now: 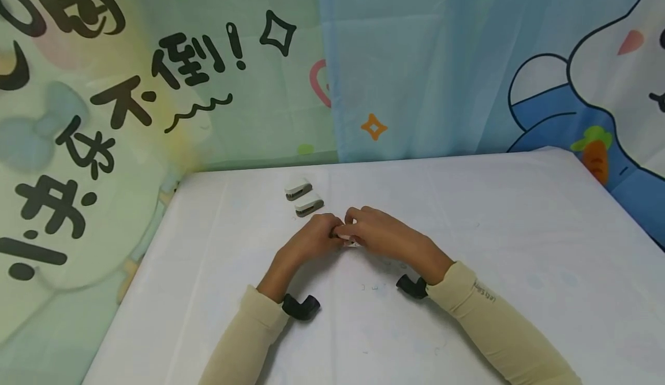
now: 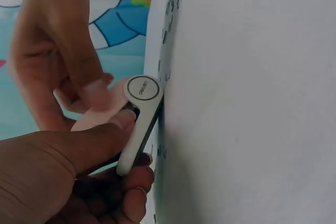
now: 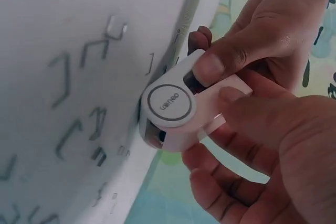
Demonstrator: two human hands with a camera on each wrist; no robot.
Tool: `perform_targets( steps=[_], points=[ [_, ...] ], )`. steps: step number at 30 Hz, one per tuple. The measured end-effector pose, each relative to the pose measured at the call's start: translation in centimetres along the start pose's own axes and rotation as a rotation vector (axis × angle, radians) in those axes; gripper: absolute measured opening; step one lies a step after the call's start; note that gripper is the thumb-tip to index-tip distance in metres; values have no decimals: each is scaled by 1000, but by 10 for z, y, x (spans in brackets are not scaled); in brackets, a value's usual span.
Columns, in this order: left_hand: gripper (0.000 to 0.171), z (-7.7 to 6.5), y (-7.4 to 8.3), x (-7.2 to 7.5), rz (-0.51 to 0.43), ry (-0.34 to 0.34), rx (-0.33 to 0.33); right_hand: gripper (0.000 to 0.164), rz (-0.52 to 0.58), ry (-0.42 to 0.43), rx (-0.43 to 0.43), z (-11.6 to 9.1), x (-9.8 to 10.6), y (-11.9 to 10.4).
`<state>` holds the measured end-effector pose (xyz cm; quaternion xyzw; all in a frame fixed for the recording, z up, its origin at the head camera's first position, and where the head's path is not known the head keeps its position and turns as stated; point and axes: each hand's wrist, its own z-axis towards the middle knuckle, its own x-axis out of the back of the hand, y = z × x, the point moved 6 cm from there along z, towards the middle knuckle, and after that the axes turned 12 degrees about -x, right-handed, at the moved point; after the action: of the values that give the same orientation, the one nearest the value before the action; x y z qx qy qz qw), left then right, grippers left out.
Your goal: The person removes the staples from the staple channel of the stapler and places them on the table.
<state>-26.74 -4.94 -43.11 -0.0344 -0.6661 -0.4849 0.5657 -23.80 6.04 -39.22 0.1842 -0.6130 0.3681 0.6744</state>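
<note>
Both hands meet over the middle of the white table around a small mini stapler, which is white with a pale pink part and a round "deli" emblem at its hinge. My left hand grips its white arm, thumb pressed into the opened gap. From the other side, my right hand pinches the pink part between thumb and fingers. The stapler's two arms stand spread in a V in the left wrist view, where the white arm shows. In the head view, fingers hide most of it.
Two more white mini staplers, a rear one and a front one, lie just beyond the left hand. Loose staples are scattered on the white table. A printed curtain hangs behind the table's back edge.
</note>
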Motion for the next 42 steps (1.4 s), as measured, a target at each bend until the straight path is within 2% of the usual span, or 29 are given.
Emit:
perform_targets(
  steps=[6, 12, 14, 16, 20, 23, 26, 33, 42],
  points=[
    [12, 0, 0, -3, -8, 36, -22, 25, -28, 32, -12, 2, -3, -2],
    [15, -1, -5, -2, -19, 60, 5, 25, -23, 47, 15, 4, -4, -1],
    [14, 1, -8, -1, -35, 62, 8, 24, 26, 46, -7, 3, -1, 4],
    [14, 1, -11, -1, -44, 64, 11, 26, 112, 33, -63, 3, 3, 12],
    [19, 0, -17, -2, -51, 54, 26, 30, 313, -38, -181, 1, 8, 25],
    [21, -1, -17, -3, -53, 36, 22, 28, 388, -103, -212, 0, 8, 30],
    [21, -1, -15, -4, -53, 25, 22, 25, 417, -137, -239, -1, 8, 33],
    [20, -1, -13, -2, -41, 28, 40, 23, 454, -154, -310, -6, 9, 40],
    [21, -2, -12, -3, -40, 22, 49, 20, 477, -170, -311, -8, 10, 44]
  ],
)
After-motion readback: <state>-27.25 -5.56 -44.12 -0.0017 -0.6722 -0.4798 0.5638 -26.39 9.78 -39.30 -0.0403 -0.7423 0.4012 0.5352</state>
